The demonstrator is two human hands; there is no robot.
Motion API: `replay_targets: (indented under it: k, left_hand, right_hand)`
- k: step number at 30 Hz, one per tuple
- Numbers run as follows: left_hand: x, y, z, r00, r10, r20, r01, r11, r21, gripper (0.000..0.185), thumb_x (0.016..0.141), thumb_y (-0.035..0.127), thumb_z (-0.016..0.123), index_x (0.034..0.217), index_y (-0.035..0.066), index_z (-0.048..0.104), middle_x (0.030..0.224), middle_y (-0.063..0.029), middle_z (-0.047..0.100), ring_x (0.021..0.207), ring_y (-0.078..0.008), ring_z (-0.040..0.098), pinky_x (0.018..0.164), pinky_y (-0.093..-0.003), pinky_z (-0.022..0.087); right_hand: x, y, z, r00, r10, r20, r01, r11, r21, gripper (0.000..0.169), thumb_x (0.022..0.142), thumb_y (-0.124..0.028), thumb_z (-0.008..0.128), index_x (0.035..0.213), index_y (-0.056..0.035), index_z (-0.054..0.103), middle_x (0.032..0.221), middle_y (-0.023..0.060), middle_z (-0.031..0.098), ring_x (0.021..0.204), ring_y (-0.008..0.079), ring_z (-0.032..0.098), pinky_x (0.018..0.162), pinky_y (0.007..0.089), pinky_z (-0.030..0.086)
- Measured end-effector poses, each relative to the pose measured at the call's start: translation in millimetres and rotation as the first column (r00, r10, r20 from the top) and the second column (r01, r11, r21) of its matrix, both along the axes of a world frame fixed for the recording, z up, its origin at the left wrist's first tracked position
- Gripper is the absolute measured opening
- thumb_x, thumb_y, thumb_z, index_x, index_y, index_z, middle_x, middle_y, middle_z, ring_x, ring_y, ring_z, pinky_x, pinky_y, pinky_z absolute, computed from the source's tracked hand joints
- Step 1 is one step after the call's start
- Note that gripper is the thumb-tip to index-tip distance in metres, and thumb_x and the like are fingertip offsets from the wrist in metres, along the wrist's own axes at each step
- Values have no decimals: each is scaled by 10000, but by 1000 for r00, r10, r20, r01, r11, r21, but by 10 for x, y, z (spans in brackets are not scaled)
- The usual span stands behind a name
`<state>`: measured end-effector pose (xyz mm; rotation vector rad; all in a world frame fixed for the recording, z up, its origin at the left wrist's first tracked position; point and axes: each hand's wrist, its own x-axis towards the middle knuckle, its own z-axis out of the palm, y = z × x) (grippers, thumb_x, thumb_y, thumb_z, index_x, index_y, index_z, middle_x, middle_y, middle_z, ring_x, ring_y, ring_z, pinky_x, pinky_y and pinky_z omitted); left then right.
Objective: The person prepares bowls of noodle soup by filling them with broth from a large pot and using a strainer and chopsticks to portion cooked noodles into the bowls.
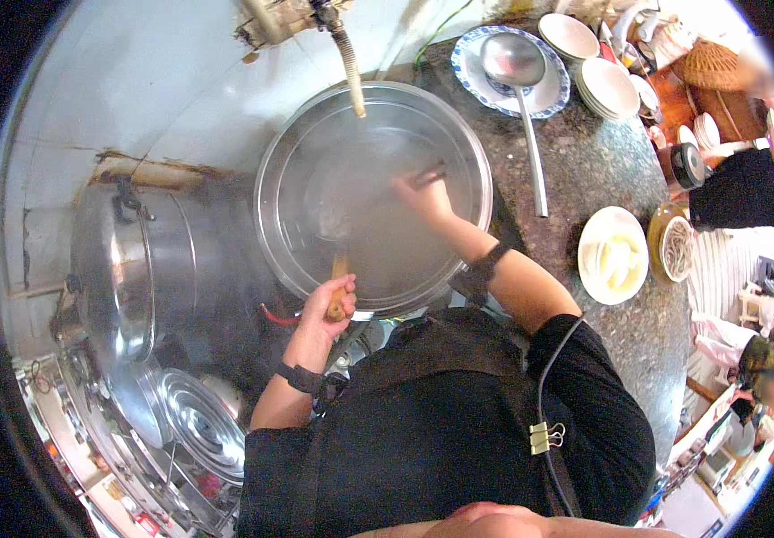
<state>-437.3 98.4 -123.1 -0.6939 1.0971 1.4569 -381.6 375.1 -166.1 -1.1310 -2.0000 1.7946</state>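
Observation:
A large round metal pot [267, 249] stands before me, with steam blurring its inside. My left hand [330, 304] grips a wooden handle [340, 265] at the pot's near rim. The handle's far end runs into the steam, so the tool's head cannot be made out. My right hand [425, 200] is over the right half of the pot, blurred by steam and motion. Something dark [433, 172] shows at its fingers; I cannot tell whether it is held.
A ribbed hose [348, 60] hangs over the pot's far rim. On the stone counter [562, 175] at right are a ladle [521, 101] on a blue-rimmed plate [466, 64], stacked bowls [607, 87] and a bowl of pale food [612, 255]. A tall metal vessel [131, 269] stands at left. People are beyond the counter.

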Motion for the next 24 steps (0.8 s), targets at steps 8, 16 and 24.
replay_targets:
  k: [8, 16, 24]
  left_hand:
    - [497, -105, 524, 967, -157, -202, 152, 988, -40, 177, 923, 171, 576, 1038, 45, 530, 748, -29, 536, 457, -138, 479, 368, -283, 390]
    - [317, -174, 524, 986, -54, 155, 44, 997, 70, 242, 917, 125, 548, 1123, 0, 522, 759, -22, 567, 472, -100, 461, 381, -213, 375]
    - [416, -151, 270, 987, -89, -134, 72, 989, -126, 183, 864, 132, 638, 982, 25, 548, 683, -34, 548, 449, -135, 495, 378, -266, 409]
  right_hand:
    - [668, 639, 602, 980, -150, -133, 169, 974, 152, 333, 892, -323, 659, 1005, -12, 690, 865, 77, 707, 721, 137, 667, 630, 282, 528]
    - [-111, 302, -230, 975, -209, 73, 191, 962, 196, 373, 838, -395, 660, 932, -37, 705, 825, 159, 699, 787, 302, 684, 721, 416, 520]
    - [507, 181, 745, 993, 98, -64, -93, 993, 69, 344, 835, -340, 687, 918, -6, 694, 788, 111, 699, 701, 209, 683, 634, 368, 541]
